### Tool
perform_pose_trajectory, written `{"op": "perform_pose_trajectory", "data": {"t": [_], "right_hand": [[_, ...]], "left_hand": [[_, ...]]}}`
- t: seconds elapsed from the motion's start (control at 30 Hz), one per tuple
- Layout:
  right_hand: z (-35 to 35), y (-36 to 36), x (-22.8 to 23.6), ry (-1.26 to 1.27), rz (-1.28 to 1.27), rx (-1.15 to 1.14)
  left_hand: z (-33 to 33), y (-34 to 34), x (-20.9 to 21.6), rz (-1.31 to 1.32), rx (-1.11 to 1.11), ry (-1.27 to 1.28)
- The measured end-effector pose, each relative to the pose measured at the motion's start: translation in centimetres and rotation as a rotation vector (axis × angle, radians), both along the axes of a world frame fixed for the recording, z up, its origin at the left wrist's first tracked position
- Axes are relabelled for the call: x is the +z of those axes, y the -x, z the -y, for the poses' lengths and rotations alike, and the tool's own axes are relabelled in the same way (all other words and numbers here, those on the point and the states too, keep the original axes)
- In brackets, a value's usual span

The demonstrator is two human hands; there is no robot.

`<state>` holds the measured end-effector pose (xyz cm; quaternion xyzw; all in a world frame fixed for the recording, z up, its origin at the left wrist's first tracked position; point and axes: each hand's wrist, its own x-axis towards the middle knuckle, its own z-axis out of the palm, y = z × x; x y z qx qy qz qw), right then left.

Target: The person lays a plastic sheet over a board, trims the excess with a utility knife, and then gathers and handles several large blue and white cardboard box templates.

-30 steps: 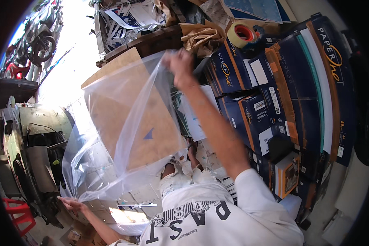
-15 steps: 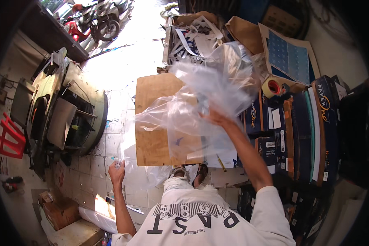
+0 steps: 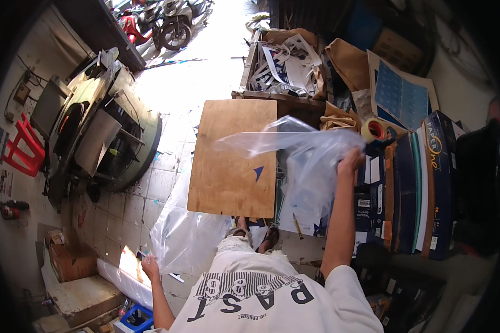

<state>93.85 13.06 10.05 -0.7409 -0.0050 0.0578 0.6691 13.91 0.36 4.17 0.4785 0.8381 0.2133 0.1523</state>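
Note:
My right hand (image 3: 350, 162) is closed on a bunched clear plastic sheet (image 3: 303, 150), to the right of a wooden board (image 3: 216, 166). A thin, blurred tail of the sheet trails left across the board's surface. Down at the lower left, my left hand (image 3: 150, 267) has its fingers pinched together. Something small and bluish shows at its fingertips, too small to name. Beside that hand, another stretch of clear plastic (image 3: 186, 230) hangs or lies left of the board, down by the floor. A small dark blue triangular scrap (image 3: 258, 173) rests on the board.
A bin of paper offcuts (image 3: 286, 66) stands beyond the board. At right are dark blue paper boxes (image 3: 408, 188) and a tape roll (image 3: 374, 130). A yellow pen-like tool (image 3: 298, 226) lies on white sheets. A large machine (image 3: 100, 133) and a red plastic stool (image 3: 25, 145) occupy the left.
My right hand has swept rightward with the plastic sheet, uncovering most of the board and the bin. My left hand has moved down and slightly left. The view has shifted somewhat.

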Motion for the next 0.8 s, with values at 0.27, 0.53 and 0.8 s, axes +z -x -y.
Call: {"op": "perform_pose_trajectory", "data": {"t": [0.27,0.53,0.8], "right_hand": [[-4.4,10.5,2.4,0.29,0.83,0.383],[12.7,0.9,-24.1,1.384,0.028,0.792],[4.7,8.2,-11.7,0.966,0.524,0.58]], "left_hand": [[3.9,9.2,-0.7,-0.078,0.581,-0.467],[7.2,3.6,11.2,-0.047,0.837,-0.692],[2.2,4.7,25.1,0.362,0.416,-0.819]]}}
